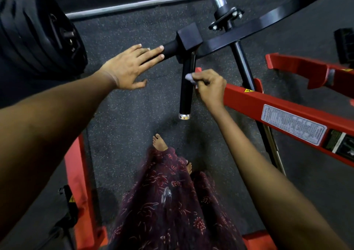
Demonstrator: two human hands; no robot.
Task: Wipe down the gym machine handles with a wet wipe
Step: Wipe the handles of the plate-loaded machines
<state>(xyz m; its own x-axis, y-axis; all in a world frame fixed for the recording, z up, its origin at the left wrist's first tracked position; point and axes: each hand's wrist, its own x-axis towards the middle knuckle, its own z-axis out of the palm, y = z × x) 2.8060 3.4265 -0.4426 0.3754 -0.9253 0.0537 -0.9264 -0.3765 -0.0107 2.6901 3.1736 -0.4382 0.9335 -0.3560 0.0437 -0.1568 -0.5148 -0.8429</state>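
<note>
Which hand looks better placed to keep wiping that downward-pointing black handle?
The right hand. It pinches the wet wipe against the downward-pointing handle. The left hand lies open on the sideways handle and holds no wipe.

Under my bare feet [160, 143] lies dark speckled rubber floor [130, 115]. A stack of black weight plates [38, 35] sits at far left. Red frame beams [277, 110] cross on my right, one bearing a white label [293, 124]; another red beam [78, 182] runs along the left. Light is dim.
</note>
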